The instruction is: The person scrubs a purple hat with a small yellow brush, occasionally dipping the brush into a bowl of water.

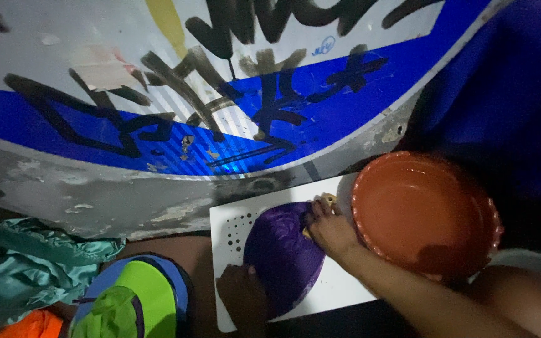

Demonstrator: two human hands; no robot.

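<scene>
So there's a purple cabbage [283, 253] sitting on a white cutting board [345, 291] that has a patch of small dots near its left end. The right hand [330, 228] is curled over the cabbage's far right edge, fingers bent down on it, with something small and yellowish under them that I can't make out. The left hand [242, 294] presses on the near left side of the cabbage, but it's so dark I can't tell how the fingers are wrapped.

Just right of the board is an orange bowl [424, 213], partly covering the board's far corner. Far side is a big curved white and blue panel [158, 94] with black scrawl. Near left there's teal cloth [26, 263], a lime green and blue thing [136, 300] and something orange [32, 325], all cut off by the frame.
</scene>
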